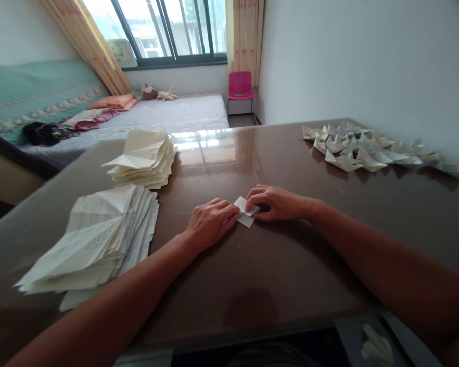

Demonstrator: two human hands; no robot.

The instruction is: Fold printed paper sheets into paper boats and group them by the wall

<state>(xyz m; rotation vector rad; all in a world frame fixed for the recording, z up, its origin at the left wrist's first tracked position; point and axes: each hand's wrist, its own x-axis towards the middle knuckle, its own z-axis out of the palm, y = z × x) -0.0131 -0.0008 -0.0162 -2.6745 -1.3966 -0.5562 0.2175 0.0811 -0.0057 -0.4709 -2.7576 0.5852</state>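
Observation:
A small folded white paper (246, 219) lies on the brown table (290, 275) between my two hands. My left hand (213, 220) rests on the table with its fingers closed on the paper's left side. From the right, my right hand (272, 202) pinches the paper's right side between thumb and fingers. The fingertips cover both side corners of the paper, while its upper and lower corners show.
Two stacks of creased paper, one cream (141, 158) and one with writing (95, 239), stand at the left. Several folded paper boats (348, 145) sit at the back right. Beyond are a bed (187, 109) and a pink chair (240, 85).

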